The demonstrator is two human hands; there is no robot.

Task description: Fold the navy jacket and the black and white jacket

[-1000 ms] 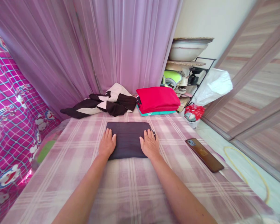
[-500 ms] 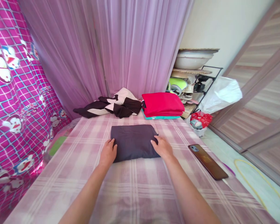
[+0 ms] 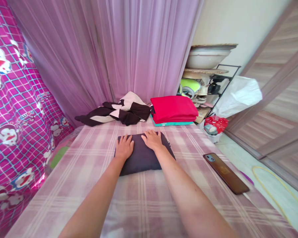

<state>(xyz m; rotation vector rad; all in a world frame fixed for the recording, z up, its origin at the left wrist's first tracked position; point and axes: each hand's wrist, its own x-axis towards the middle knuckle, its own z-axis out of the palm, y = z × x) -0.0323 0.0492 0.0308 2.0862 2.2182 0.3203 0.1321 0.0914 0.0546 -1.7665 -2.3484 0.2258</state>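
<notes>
Two bare hands, the left hand (image 3: 124, 147) and the right hand (image 3: 152, 139); one folded dark cloth (image 3: 141, 158) under them; one heap of black-and-cream clothes (image 3: 119, 113); one stack of folded garments (image 3: 173, 110), red over teal; one phone (image 3: 225, 173); one bed (image 3: 72, 178).

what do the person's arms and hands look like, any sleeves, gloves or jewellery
Both arms are bare from the bottom edge of the picture up to the wrists, with no sleeve in view. The left hand and right hand are bare too: no gloves, no watch or bracelet at the wrists, and no ring that can be made out. Nails look short and unpainted.
</notes>
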